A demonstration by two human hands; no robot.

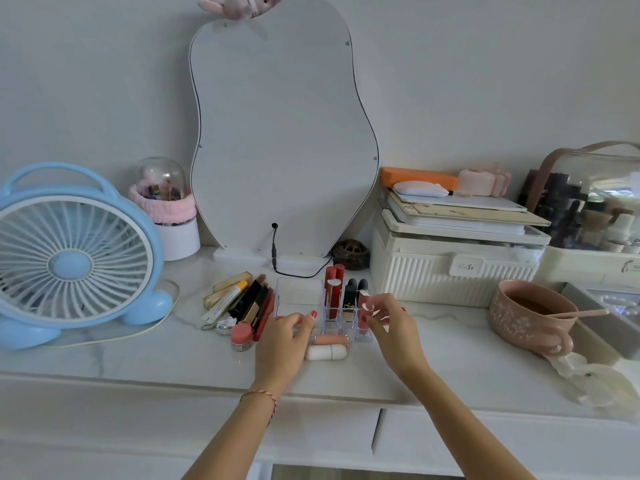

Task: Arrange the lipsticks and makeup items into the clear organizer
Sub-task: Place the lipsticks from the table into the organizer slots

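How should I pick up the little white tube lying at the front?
Pinch the white tube across its middle, coming down from above. It lies flat on its side, long way left to right, so its front and back sides are free for the fingers. The peach tube lies close behind, so pinch narrowly.

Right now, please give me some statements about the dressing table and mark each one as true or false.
1. The right hand holds a pink lipstick tube at the clear organizer. True.
2. The blue fan stands to the right of the mirror. False: it stands to the left.
3. A white lipstick lies flat on the tabletop in front of the organizer. True.
4. The organizer holds nothing yet. False: red lipsticks and black lipsticks stand upright in it.
5. A spoon rests in the pink mug. True.
6. The left hand grips the pink-lidded jar. False: the jar sits untouched beside that hand.
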